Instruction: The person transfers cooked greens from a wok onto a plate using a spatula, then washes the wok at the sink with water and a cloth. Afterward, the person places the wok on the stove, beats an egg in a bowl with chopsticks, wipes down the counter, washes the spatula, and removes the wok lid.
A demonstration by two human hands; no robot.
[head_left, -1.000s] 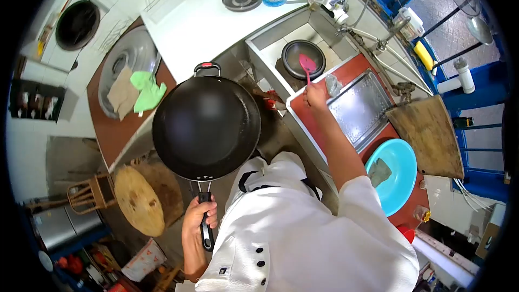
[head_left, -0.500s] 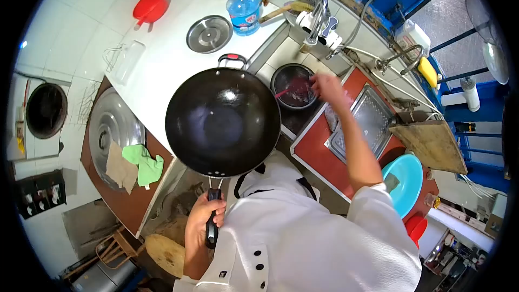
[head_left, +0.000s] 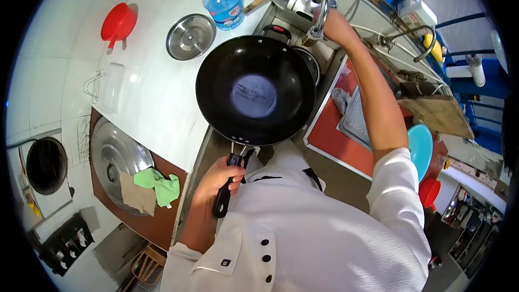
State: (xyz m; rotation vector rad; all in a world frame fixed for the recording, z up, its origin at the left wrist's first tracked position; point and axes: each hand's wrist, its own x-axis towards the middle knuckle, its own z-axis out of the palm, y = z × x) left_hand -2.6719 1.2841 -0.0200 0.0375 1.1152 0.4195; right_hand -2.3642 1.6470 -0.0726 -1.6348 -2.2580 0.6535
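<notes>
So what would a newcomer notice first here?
Probably the large, round black metal wok in the middle, its black handle wrapped by the left fingers. Next, the red plastic dipper on the white countertop at picture left, then the translucent blue plastic bottle beyond the wok.

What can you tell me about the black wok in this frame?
The wok is round, black and glossy inside, apparently coated metal, with a paler, streaked patch at its base; whether that is wetness or reflection, I cannot tell. Rivets show near the rim. The left hand grips its long black handle; a loop handle with a red part sits opposite. Its opening faces the camera, between the white counter and sink. Its underside is hidden.
</notes>
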